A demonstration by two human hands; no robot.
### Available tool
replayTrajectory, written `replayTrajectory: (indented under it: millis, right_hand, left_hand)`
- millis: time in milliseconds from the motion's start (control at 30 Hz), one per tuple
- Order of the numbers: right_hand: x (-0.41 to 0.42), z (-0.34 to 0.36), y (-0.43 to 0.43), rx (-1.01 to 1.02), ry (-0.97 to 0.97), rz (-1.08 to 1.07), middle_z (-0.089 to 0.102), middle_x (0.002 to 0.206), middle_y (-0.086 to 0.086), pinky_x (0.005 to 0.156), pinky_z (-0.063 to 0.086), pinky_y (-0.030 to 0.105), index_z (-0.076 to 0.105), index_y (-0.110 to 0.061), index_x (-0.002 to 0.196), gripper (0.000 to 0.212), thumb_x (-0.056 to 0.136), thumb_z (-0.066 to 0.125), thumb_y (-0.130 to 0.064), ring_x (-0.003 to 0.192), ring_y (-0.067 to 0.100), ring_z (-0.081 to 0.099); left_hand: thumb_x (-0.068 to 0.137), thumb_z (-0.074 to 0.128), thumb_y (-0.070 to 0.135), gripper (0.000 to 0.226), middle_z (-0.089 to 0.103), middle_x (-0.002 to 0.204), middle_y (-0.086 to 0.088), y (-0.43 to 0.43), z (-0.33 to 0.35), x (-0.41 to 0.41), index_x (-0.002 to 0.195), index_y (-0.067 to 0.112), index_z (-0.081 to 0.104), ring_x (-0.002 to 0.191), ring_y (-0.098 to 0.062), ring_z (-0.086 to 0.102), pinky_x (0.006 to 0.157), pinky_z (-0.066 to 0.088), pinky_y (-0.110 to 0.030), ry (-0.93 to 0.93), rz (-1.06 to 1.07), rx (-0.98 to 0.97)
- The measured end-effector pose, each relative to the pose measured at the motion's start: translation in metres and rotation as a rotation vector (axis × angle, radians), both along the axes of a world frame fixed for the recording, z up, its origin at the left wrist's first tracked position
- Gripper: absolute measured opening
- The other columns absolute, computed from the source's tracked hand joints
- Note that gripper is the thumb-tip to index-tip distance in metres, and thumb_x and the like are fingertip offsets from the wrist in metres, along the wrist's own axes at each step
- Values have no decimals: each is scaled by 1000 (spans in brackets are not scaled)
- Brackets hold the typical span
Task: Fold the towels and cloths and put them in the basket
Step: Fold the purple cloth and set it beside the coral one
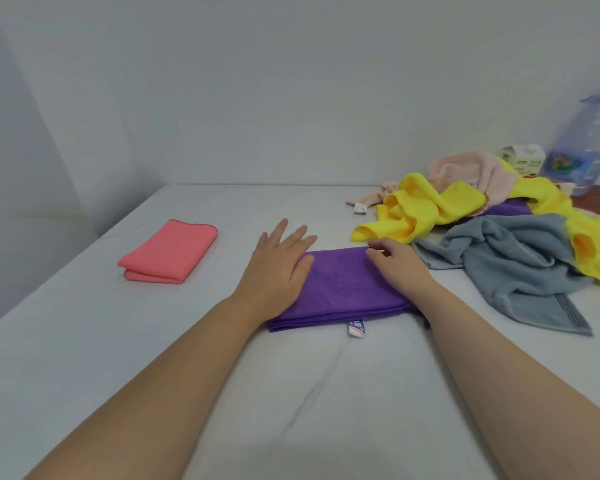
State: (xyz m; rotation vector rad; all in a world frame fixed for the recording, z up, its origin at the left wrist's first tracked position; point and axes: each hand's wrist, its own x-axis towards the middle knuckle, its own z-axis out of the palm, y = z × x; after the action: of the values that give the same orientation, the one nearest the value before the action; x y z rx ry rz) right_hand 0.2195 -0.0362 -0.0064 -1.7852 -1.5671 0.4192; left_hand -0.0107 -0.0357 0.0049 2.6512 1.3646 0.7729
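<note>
Two bare forearms reach in from 6 o'clock over a white-sheeted bed (84,341), whose cover shows a few shallow creases. Between them, just right of centre, lies the purple cloth (343,289), folded into a flat oblong, with a small white and blue label (356,328) sticking out from its near edge.

The left hand (278,268) lies flat on the cloth's 9 o'clock end. Its fingers (300,235) are straight and spread, reaching past the cloth onto the sheet, and it grips nothing. The right hand (399,265) rests on the 2 o'clock part of the cloth. Its fingers are bent, and their tips come down at the far edge. I cannot tell whether they pinch the fold or only press on it.

At 9 o'clock from the purple cloth, well apart, a coral cloth (168,252) lies neatly folded.

Unfolded pieces are heaped at 2 to 3 o'clock. A yellow cloth (420,209) is crumpled just beyond the right hand. A grey-blue towel (510,265) spreads nearer the camera, and a pale pink towel (465,171) lies behind. Beyond the heap stand a small carton (523,159) and a large clear blue bottle (586,140).
</note>
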Motion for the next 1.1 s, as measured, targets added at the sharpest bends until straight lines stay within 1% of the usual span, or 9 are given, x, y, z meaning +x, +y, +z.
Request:
replayTrajectory:
  millis: [100, 167, 333, 500, 567, 700, 833, 967, 1100]
  right_hand:
    - [1, 2, 13, -38, -51, -11, 64, 120, 6, 88, 39, 25, 65, -9, 116, 32, 94, 52, -29, 110, 22, 57]
    - [2, 2, 20, -72, -137, -24, 66, 116, 7, 89, 45, 32, 68, -15, 112, 34, 90, 54, -37, 107, 25, 58]
    - [3, 0, 23, -138, -299, -28, 60, 109, 10, 87, 46, 38, 67, -18, 111, 38, 84, 60, -43, 106, 30, 55]
    - [3, 2, 18, -94, -251, -15, 61, 95, 5, 83, 47, 37, 61, -17, 90, 24, 79, 68, -38, 95, 26, 55]
    - [2, 4, 14, -69, -145, -13, 56, 85, 1, 73, 43, 31, 54, -18, 85, 20, 79, 71, -27, 87, 21, 52]
    - [-2, 17, 11, -40, 160, 24, 51, 67, -3, 54, 36, 20, 49, -19, 73, 27, 78, 71, -3, 64, 14, 47]
    - [-4, 43, 10, -6, 481, 91, 62, 64, 3, 63, 47, 29, 53, -18, 78, 32, 76, 66, 11, 66, 22, 56]
    - [-15, 77, 0, 123, 383, 194, 56, 70, 12, 66, 42, 32, 54, -19, 75, 33, 74, 66, 12, 69, 20, 50]
    - [-26, 107, -15, 236, 204, 239, 59, 66, -1, 54, 40, 18, 54, -22, 73, 33, 72, 68, 8, 57, 5, 51]
  left_hand:
    - [101, 17, 47, 54, 2, 160, 5, -1, -12, 9, 151, 30, 12, 147, -19, -8, 119, -2, -40, 345, -48, -165]
    - [99, 18, 51, 56, -1, 160, 5, 2, -14, 8, 151, 32, 6, 147, -19, -9, 119, -2, -41, 432, -45, -230]
    - [99, 17, 53, 58, -4, 160, 6, 1, -11, 8, 151, 34, 4, 147, -18, -9, 119, -2, -44, 468, -43, -245]
    - [98, 17, 55, 58, -4, 160, 7, 1, -10, 8, 151, 34, 3, 147, -18, -10, 118, -3, -46, 477, -41, -245]
    - [98, 18, 55, 59, -3, 160, 7, 0, -10, 8, 151, 34, 3, 147, -17, -9, 118, -4, -46, 456, -39, -238]
    - [97, 34, 50, 67, 5, 160, 5, -4, -8, 6, 152, 29, 1, 147, -16, -2, 119, 1, -44, 272, -22, -215]
    - [91, 54, 36, 76, 27, 153, 2, 2, 9, 10, 152, 26, 9, 142, -19, 20, 117, 17, -42, -36, -12, -210]
    - [88, 62, 22, 68, 44, 143, 9, 9, 54, 21, 147, 27, 28, 130, -6, 40, 98, 29, -18, -453, -14, -361]
    - [83, 69, 20, 40, 67, 114, 9, 7, 89, 29, 122, 25, 61, 102, 0, 60, 82, 44, -15, -561, -93, -452]
